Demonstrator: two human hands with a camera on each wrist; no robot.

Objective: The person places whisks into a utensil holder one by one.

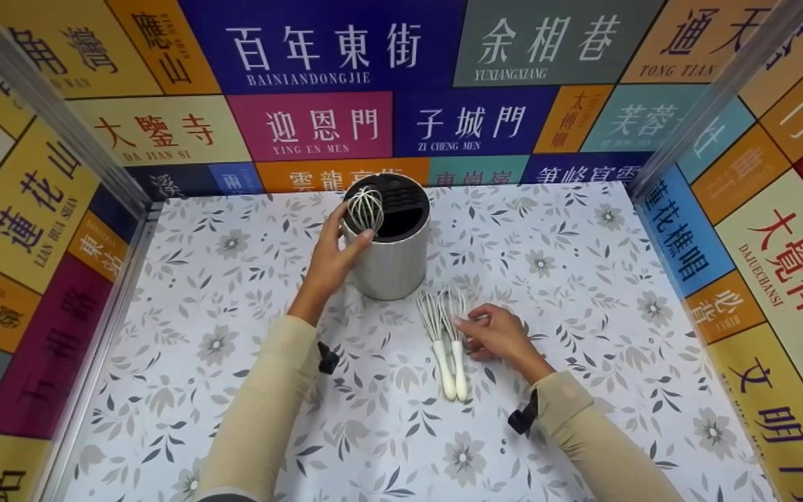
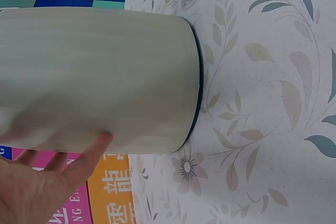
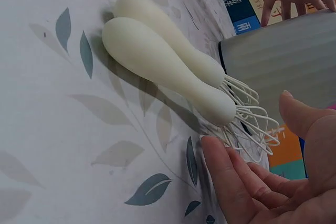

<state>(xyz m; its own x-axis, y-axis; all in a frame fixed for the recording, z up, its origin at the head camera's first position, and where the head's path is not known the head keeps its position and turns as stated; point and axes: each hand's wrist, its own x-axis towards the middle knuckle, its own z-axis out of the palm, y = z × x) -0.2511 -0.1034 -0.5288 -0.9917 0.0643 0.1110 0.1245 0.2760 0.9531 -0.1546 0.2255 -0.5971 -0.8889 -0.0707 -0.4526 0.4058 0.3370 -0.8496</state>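
Observation:
A light grey cylindrical holder [image 1: 391, 268] with a black slotted top stands upright at the back of the table. One whisk [image 1: 366, 209] stands in it, wire head up, its handle hidden inside. My left hand [image 1: 335, 258] rests against the holder's left side near the rim; in the left wrist view its fingers [image 2: 86, 161] are fairly straight. In front of the holder lie two whisks side by side, a left whisk [image 1: 446, 373] and a right whisk [image 1: 460, 369], pale handles toward me. My right hand [image 1: 499, 335] is beside their wires, thumb apart from the fingers in the right wrist view.
A white tablecloth [image 1: 234, 390] with grey leaves and flowers covers the table. Colourful panels with lettering [image 1: 311, 125] wall it in at the back and both sides. The holder stands close to the back wall.

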